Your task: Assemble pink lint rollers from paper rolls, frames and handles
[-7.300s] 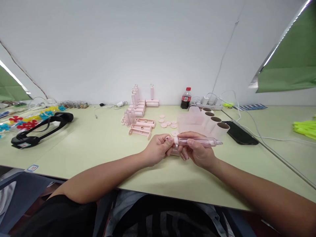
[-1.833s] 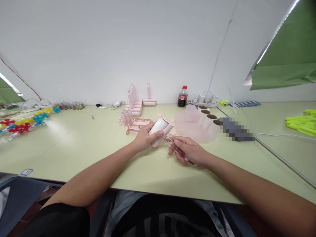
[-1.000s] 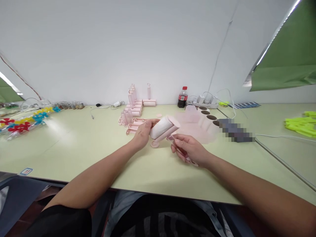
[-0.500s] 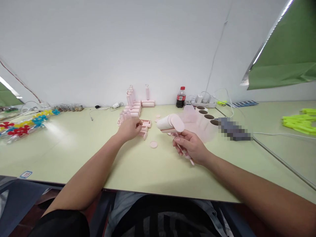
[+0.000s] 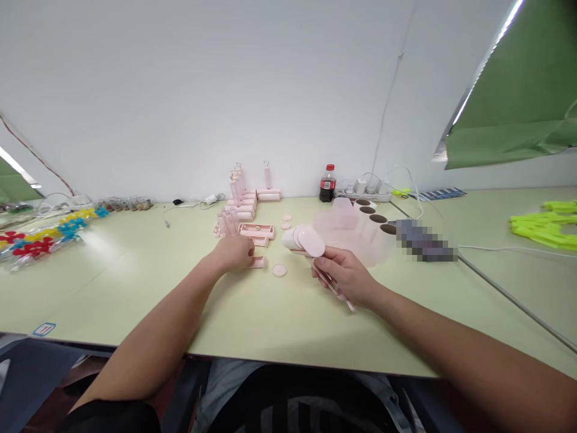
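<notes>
Right hand (image 5: 345,278) clasping smooth cylindrical lint roller (image 5: 303,238); left hand (image 5: 234,252) curled on pink plastic piece (image 5: 256,262).

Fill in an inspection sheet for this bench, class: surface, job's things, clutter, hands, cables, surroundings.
Surface: pale green table, bare near the front edge.
Job's things: lint roller with clear handle; loose pink disc; pink frame piece; stacked pink parts.
Clutter: cola bottle, cardboard-core rolls, coloured flower pieces, yellow-green pieces.
Hands: right hand grips the roller's handle; left hand rests on the frame piece.
Cables: white cable and power strip.
Surroundings: white wall, green cloth.
</notes>
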A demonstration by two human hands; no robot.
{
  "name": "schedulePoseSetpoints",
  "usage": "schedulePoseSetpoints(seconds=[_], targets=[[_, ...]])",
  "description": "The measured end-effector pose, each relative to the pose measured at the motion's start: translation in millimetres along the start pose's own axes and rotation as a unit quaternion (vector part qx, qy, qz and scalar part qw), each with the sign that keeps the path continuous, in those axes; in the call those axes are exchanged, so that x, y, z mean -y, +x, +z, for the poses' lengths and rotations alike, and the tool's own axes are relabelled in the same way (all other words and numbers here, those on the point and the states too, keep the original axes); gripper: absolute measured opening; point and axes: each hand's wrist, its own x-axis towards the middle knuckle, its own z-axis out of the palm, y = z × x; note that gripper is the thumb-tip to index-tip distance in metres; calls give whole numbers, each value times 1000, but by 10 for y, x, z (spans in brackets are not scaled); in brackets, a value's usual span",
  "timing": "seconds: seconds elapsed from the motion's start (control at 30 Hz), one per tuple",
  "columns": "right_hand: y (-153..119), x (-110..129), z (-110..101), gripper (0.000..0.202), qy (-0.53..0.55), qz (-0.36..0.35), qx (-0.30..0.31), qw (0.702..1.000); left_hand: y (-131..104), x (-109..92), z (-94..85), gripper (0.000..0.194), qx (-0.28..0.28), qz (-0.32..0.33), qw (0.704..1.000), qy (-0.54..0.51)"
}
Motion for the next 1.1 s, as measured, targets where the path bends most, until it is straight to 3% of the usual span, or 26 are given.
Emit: schedulePoseSetpoints(seconds=[0.1, 0.2, 0.37, 0.5, 0.6, 0.77, 0.9, 1.1], targets=[[-4, 23, 22, 34, 0, 6, -4, 1000, -74, -25, -48, 26, 36, 26, 987, -154], [-9, 37, 33, 43, 3, 8, -9, 1000, -93, -71, -69, 25, 11, 37, 960, -276], [-14, 12, 18, 41, -32, 12, 16, 999, -57, -208, -23, 24, 10, 37, 912, -408], [5, -8, 26, 37, -51, -35, 21, 998, -67, -278, -7, 27, 6, 33, 896, -444], [19, -9, 41, 38, -63, -71, 13, 995, -74, -243, -14, 32, 18, 41, 908, -416], [24, -39, 37, 35, -81, -21, 6, 996, 17, -52, 45, 39, -48, 72, 980, -180], [36, -69, 27, 32, -101, -13, -14, 995, 108, 60, 107, 33, -59, 58, 991, -101], [55, -70, 23, 27, -129, -79, -36, 988, 152, 99, 127, 16, -65, 32, 997, -27]])
